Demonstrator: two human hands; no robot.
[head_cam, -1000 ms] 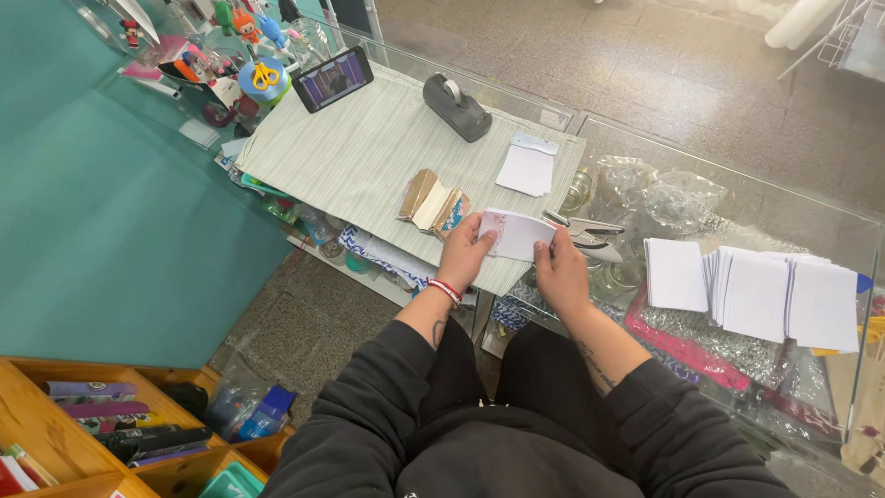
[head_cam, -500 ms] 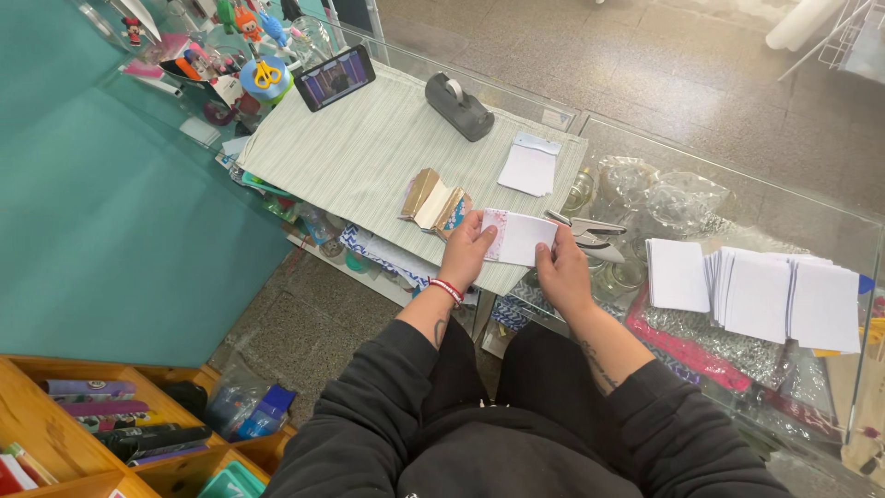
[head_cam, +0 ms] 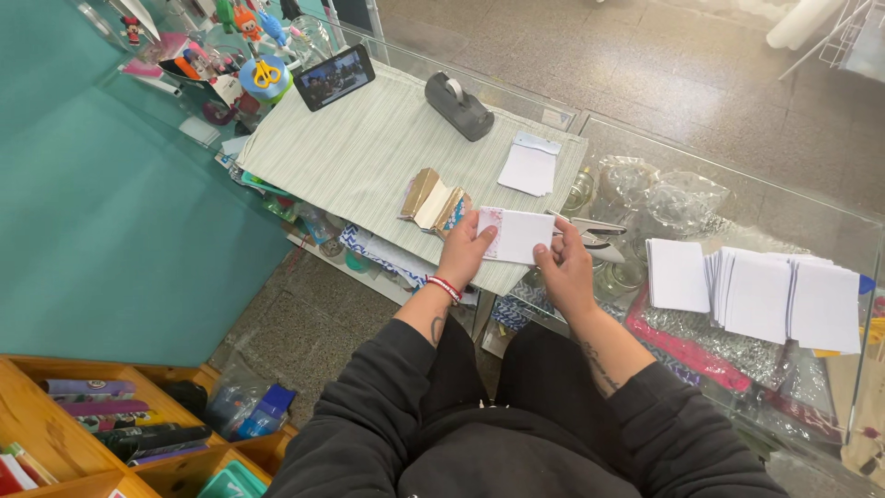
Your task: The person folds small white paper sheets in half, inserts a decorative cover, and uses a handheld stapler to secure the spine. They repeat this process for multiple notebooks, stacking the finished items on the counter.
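The person holds a small white card (head_cam: 518, 234) with both hands, just above the near edge of the striped mat (head_cam: 369, 157) on the glass tabletop (head_cam: 737, 194). The left hand (head_cam: 466, 251) grasps the left short end of the card, where a narrow pink patterned border runs; the thumb lies on top and the fingers are under it. The right hand (head_cam: 564, 266) pinches the right end in the same way. So the long axis of the card goes from left to right, between the two hands, and both hands are equally near to it.

Just behind the right hand lies a metal hole punch (head_cam: 595, 238), close to the right end of the card; I cannot tell if they touch. Beside the left hand, a little to its left, there is a small pile of gold and brown paper pieces (head_cam: 431, 198). Further back on the mat are a small stack of white cards (head_cam: 528, 169) and a dark tape dispenser (head_cam: 458, 106). Well to the right, on the glass, several stacks of white sheets (head_cam: 756, 295) lie side by side.
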